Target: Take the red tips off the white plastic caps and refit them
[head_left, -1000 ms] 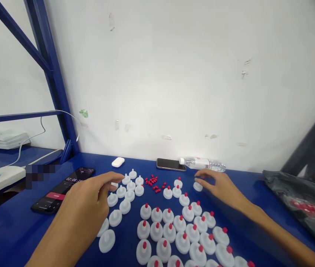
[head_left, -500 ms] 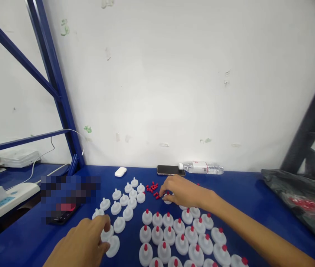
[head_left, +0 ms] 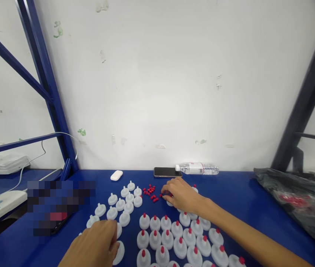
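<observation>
My right hand [head_left: 183, 193] reaches to the middle back of the blue table, thumb and fingers pinched together, a small red cap [head_left: 161, 195] at the fingertips. Partly hidden under that hand stands a white disc-shaped lid with a nozzle [head_left: 169, 203]. Just left of the fingertips lies a loose pile of red caps [head_left: 149, 190]. My left hand [head_left: 93, 243] is curled over the bare white lids at the front left, its fingertips turned away from view; one white lid [head_left: 120, 253] lies right beside its thumb. Whatever it grips is hidden.
Rows of white lids with red tips [head_left: 167, 239] fill the front middle. Bare white lids [head_left: 124, 218] spread at left. Along the wall lie a phone [head_left: 165, 172], a water bottle [head_left: 199, 168] and a white case [head_left: 116, 175]. A dark plastic bag [head_left: 279, 185] rests at right.
The view has shifted slightly. My left hand has moved right across the lids, its fingers more closed. My right hand stays near the same spot, a red cap now showing at its fingertips.
</observation>
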{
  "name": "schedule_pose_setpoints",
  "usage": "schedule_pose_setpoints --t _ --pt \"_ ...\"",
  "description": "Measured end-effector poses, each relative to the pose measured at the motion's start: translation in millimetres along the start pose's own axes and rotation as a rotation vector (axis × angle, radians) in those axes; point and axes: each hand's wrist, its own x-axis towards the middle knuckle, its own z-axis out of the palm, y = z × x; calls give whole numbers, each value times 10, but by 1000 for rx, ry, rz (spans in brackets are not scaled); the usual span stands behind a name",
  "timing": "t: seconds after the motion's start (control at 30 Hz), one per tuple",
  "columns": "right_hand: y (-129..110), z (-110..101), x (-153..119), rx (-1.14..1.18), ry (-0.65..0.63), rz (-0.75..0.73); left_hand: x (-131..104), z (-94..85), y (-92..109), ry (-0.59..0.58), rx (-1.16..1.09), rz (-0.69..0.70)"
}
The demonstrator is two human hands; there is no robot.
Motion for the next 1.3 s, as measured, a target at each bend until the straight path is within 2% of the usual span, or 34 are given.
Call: schedule_pose_setpoints --t 0.33,0.6,0.73,0.83,1.0,1.17,1.3 --pt "25 32 50 73 -23 -54 219 80 77 140 -160 125" --pt "31 0 33 77 -69 -116 277 37 121 82 -200 156" --pt "40 0 5 56 -69 -180 305 93 164 170 -223 191" --pt "-10 -78 -37 83 -35 -201 374 162 140 216 -272 250" --pt "-208 -318 -141 371 97 -200 560 247 73 199 -359 339" --pt "-395 -434 -202 732 186 -205 605 258 177 298 -406 372" --pt "-446 -434 -240 726 228 -228 533 256 288 335 -510 404"
